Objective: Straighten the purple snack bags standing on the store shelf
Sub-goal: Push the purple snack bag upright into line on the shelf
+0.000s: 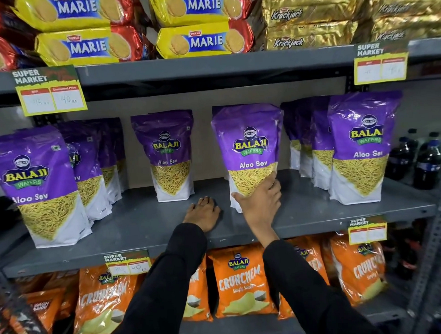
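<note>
1. L hand (202, 213) flat on grey shelf (146, 220), fingers apart, holding nothing.
2. R hand (260, 199) fingers clamped on lower front of purple Aloo Sev bag (249, 145), mid-shelf.
3. Bag upright, long axis vertical, label facing out, slightly tilted.

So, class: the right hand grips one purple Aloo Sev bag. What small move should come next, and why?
Probably set the gripped purple foil Aloo Sev bag upright, label forward: right hand holds its lower corner, it leans slightly, and left hand rests flat on the grey metal shelf.
</note>
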Motion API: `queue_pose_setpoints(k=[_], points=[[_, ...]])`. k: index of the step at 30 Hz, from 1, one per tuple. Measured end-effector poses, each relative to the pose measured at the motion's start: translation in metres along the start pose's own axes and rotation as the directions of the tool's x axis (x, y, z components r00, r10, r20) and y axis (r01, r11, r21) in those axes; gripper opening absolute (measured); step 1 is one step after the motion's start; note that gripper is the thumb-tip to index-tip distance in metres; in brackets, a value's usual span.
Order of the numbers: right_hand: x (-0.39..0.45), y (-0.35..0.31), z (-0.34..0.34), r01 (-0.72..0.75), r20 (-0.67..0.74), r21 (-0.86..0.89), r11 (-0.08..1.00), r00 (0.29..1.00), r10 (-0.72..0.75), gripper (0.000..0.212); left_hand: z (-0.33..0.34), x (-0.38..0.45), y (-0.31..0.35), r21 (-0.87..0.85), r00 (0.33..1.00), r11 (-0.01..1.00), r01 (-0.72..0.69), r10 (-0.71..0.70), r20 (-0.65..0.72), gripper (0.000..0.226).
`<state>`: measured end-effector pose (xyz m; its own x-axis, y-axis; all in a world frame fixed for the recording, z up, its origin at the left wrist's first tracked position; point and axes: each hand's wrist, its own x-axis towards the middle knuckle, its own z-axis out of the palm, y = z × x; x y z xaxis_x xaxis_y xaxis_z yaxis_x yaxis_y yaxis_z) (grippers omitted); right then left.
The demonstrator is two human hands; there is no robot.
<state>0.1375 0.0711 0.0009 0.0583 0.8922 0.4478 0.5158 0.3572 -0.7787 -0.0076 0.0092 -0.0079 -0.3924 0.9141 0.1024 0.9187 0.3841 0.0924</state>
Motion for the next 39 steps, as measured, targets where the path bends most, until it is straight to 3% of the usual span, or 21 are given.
queue_pose_setpoints(k=[16, 39], points=[[-0.02, 0.025, -0.026, 0.045, -0.135, -0.041, 0.998, 0.99, -0.05, 0.126, 0.001, 0.0, 0.001, 0.017, 1.0, 1.0, -0.004, 0.004, -0.008, 0.047], [-0.024, 0.021, -0.02, 0.131, -0.163, -0.146, 0.981, 0.974, -0.155, 0.129, 0.002, -0.002, 0.004, -0.014, 0.999, 0.999, 0.041, -0.042, -0.021, 0.05]])
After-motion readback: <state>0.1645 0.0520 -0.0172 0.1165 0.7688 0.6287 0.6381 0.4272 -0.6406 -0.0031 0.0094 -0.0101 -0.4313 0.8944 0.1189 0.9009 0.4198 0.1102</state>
